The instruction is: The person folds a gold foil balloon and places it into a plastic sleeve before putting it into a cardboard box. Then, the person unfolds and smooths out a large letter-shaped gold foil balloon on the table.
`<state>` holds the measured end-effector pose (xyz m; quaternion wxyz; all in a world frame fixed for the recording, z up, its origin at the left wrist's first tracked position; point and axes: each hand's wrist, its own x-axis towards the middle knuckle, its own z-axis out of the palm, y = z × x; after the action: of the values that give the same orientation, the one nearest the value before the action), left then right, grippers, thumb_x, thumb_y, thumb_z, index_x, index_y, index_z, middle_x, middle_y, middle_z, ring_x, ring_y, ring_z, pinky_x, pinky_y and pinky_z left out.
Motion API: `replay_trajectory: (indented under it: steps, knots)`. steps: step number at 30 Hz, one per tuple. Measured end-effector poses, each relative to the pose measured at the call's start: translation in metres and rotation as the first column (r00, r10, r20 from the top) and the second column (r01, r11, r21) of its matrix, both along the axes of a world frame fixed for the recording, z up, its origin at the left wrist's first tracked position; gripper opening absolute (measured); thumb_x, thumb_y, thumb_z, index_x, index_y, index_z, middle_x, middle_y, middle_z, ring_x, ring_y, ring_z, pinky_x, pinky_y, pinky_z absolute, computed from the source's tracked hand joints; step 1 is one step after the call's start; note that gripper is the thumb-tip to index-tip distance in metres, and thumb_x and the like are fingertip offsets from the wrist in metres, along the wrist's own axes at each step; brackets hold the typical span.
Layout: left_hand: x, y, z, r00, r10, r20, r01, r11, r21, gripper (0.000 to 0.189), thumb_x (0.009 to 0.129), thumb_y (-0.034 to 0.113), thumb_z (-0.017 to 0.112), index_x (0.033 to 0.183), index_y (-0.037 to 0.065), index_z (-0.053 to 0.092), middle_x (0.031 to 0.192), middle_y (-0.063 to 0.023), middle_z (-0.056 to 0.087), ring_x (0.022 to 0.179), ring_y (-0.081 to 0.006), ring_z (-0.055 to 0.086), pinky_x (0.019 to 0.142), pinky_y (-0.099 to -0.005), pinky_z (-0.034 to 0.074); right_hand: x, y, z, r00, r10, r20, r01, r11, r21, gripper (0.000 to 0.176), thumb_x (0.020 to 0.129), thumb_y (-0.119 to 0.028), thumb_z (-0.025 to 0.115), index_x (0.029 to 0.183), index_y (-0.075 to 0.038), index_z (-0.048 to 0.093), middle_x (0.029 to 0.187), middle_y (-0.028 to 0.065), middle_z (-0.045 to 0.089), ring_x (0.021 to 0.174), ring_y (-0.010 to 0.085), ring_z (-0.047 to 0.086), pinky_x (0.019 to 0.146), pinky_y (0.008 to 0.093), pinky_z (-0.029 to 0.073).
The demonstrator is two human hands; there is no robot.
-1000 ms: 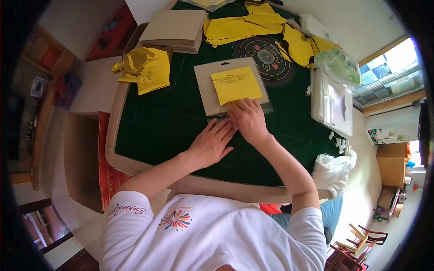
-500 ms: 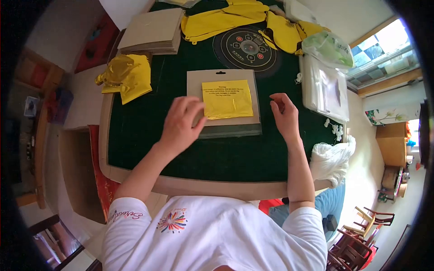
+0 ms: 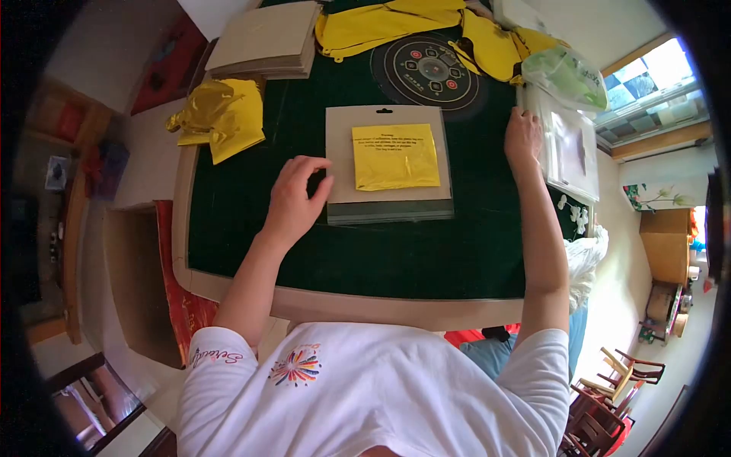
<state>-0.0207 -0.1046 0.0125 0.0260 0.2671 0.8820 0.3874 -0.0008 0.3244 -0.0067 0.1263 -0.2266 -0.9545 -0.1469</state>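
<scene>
On the green table top lies a flat yellow packet (image 3: 396, 157) with printed warning text. Beneath it is a tan card (image 3: 340, 133) with a hang hole, in a clear bag whose flap (image 3: 388, 212) points toward me. My left hand (image 3: 297, 194) hovers at the card's left edge, thumb and fingers apart, holding nothing. At the left edge of a stack of clear bags (image 3: 567, 145), my right hand (image 3: 524, 137) has its fingers bunched together and pointing down. Whatever is under those fingertips is hidden.
Crumpled yellow packets (image 3: 225, 118) and a stack of tan cards (image 3: 266, 38) lie at the left. Yellow pieces (image 3: 392, 29) lie along the back beside a round control panel (image 3: 434, 70). White string (image 3: 586, 263) hangs at the right edge, near small white pieces (image 3: 572, 215).
My right hand has moved right and away from me to the clear bags. My left hand has drawn back slightly from the yellow packet. The view has shifted a little.
</scene>
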Motion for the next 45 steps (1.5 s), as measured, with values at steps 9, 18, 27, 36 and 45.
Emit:
replay_trajectory:
  steps: [9,18,27,36,45]
  knots:
    - [0.018,0.003,0.011,0.904,-0.092,-0.417,0.081,0.996,-0.046,0.029,0.080,0.005,0.069,0.108,0.007,0.060,0.099,-0.0096,0.059,0.092,-0.0259,0.059,0.081,-0.0356,0.051,0.050,-0.086,0.023,0.897,0.204,-0.392,-0.409,0.721,-0.560,0.019,0.086,-0.003,0.059,0.105,-0.004,0.062,0.088,0.0114,0.065,0.076,0.0204,0.063,0.068,0.0323,0.050]
    - [0.052,0.012,0.014,0.803,-0.276,0.528,-0.163,0.751,0.640,0.014,0.082,-0.008,0.064,0.095,0.000,0.063,0.095,-0.0052,0.066,0.084,-0.0109,0.063,0.078,-0.0255,0.053,0.082,-0.237,0.067,0.794,0.338,-0.506,-0.509,-0.085,-0.856,0.017,0.083,0.004,0.066,0.097,-0.001,0.057,0.090,0.0051,0.064,0.085,0.0121,0.065,0.074,0.0260,0.053]
    - [0.051,0.007,0.013,0.814,-0.270,0.514,-0.056,0.845,0.532,0.010,0.085,-0.002,0.065,0.095,0.001,0.065,0.087,-0.0027,0.067,0.082,-0.0078,0.064,0.074,-0.0205,0.051,0.092,-0.232,0.053,0.642,0.551,-0.533,-0.685,0.100,-0.722,0.020,0.077,0.006,0.068,0.095,-0.002,0.062,0.093,0.0107,0.063,0.079,0.0239,0.066,0.067,0.0294,0.053]
    - [0.014,0.005,-0.003,0.890,-0.327,-0.317,0.263,0.937,-0.228,0.032,0.078,0.011,0.072,0.107,0.003,0.065,0.119,-0.0096,0.060,0.114,-0.0260,0.055,0.093,-0.0362,0.049,0.092,-0.220,0.032,0.693,0.575,-0.434,-0.700,0.396,-0.594,0.012,0.079,0.002,0.067,0.088,-0.004,0.061,0.081,0.0112,0.057,0.076,0.0319,0.059,0.064,0.0387,0.049]
    - [0.018,0.011,-0.007,0.837,-0.340,-0.429,0.227,0.929,-0.294,0.028,0.078,0.013,0.070,0.104,0.003,0.065,0.114,-0.0094,0.061,0.111,-0.0256,0.056,0.090,-0.0354,0.052,0.086,-0.226,0.027,0.691,0.634,-0.347,-0.671,0.385,-0.633,0.011,0.079,0.000,0.067,0.087,-0.004,0.060,0.085,0.0114,0.057,0.080,0.0315,0.059,0.068,0.0395,0.049]
